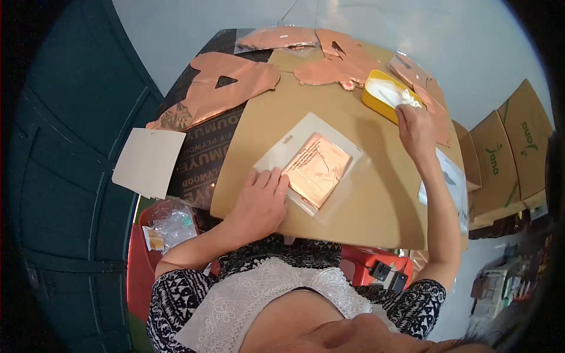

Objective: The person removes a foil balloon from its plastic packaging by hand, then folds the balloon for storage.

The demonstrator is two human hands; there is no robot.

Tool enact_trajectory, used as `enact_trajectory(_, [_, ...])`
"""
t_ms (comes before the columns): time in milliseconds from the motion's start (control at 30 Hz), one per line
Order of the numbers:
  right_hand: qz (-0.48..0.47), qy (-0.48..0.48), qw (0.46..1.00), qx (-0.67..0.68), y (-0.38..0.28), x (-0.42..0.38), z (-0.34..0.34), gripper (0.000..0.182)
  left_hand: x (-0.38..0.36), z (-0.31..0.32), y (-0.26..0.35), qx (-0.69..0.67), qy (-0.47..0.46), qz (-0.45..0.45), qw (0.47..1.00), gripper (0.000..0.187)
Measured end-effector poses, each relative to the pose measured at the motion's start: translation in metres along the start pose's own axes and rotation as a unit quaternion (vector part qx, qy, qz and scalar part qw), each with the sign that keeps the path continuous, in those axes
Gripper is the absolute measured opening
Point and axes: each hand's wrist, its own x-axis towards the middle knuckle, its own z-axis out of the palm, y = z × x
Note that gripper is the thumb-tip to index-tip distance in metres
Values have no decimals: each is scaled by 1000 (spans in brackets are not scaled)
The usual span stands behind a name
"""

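Observation:
On the brown table board lies a clear plastic bag with a folded copper-coloured sheet on or inside it; I cannot tell which. My left hand rests flat on the bag's left edge, fingers stretched out beside the sheet. At the right, my right hand is at the near rim of a yellow container, its fingers pressed together. Small white pieces lie in the container just beyond those fingers. What the fingers hold, if anything, is too small to make out.
Copper-coloured shapes lie along the table's left and far sides, some in clear plastic. A pale card is at the left edge. Cardboard boxes stand at the right. Below left, a red container holds crumpled clear plastic.

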Motion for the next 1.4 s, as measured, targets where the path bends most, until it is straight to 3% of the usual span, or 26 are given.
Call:
enact_trajectory(67, [0, 0, 999, 51, -10, -23, -19, 11, -3, -19, 10, -16, -49, 6, 999, 46])
enact_trajectory(167, [50, -49, 993, 96, -24, -57, -46, 9, 4, -25, 8, -29, -9, 26, 999, 35])
enact_trajectory(267, [111, -123, 977, 137, -36, -90, -63, 11, 33, -21, -11, -23, 84, 109, 990, 31])
enact_trajectory(433, [66, -203, 961, 177, -69, -131, -82, 6, 97, -5, -24, -110, 56, 281, 952, 42])
enact_trajectory(533, [57, -233, 952, 188, -84, -153, -80, 8, 114, 11, -20, -118, -39, 341, 932, 47])
enact_trajectory(667, [29, -214, 957, 192, -104, -161, -78, 8, 112, 25, -18, -135, -90, 370, 915, 48])
enact_trajectory(1033, [-38, -225, 954, 195, -123, -160, -69, 11, 99, 48, -31, -207, -67, 387, 896, 48])
enact_trajectory(1233, [-38, -233, 950, 203, -126, -159, -65, 11, 99, 42, -28, -201, -77, 391, 895, 50])
enact_trajectory(1400, [17, -240, 953, 183, -130, -158, -76, 12, 98, 48, -29, -192, -67, 388, 899, 50])
